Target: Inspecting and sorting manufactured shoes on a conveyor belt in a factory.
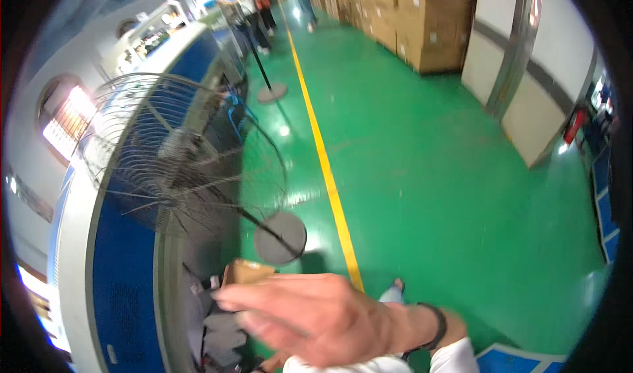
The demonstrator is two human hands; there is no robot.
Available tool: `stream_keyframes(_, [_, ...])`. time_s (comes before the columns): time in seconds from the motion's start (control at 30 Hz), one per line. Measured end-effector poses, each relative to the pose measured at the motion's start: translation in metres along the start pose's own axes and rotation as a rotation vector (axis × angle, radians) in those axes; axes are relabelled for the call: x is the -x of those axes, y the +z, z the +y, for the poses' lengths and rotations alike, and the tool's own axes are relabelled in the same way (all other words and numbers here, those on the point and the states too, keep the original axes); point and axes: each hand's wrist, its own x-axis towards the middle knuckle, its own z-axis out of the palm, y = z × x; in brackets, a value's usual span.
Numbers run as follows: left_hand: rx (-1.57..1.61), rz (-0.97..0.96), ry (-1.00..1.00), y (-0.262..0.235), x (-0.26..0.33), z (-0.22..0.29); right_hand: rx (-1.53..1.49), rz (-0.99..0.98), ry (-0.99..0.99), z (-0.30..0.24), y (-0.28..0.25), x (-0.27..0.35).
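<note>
My right hand (310, 314) is raised at the lower middle, close to the camera and somewhat blurred. Its fingers stretch out to the left and I see nothing held in them. A dark band circles the wrist, below it a white sleeve. Only a small part of my left hand (275, 361) shows at the bottom edge, beneath the right one; its fingers are hidden. Just beyond the right fingertips lies an open brown cardboard box (247, 272), partly covered by the hand. Grey cloth-like material (224, 337) sits below the box.
A large caged stand fan (175, 175) on a round base (280, 238) stands left, beside a long blue-and-white machine (125, 267). A yellow line (323, 155) runs along the green floor. Stacked cartons (432, 27) and pale panels (521, 63) line the right. People (254, 7) stand far ahead.
</note>
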Motion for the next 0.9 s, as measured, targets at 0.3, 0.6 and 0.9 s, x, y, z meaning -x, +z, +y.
stream_keyframes(0.3, [-0.252, 0.105, -0.215, 0.087, -0.012, 0.228, 0.099, -0.05, -0.01, -0.002, -0.198, -0.081])
stream_keyframes(0.6, [-0.145, 0.12, -0.173, 0.106, -0.212, 0.341, 0.326, -0.331, -0.148, 0.158, -0.39, -0.154])
stream_keyframes(0.9, [-0.035, 0.218, -0.166, 0.049, -0.378, 0.577, -0.479, 0.044, -0.009, 0.312, -0.499, -0.3])
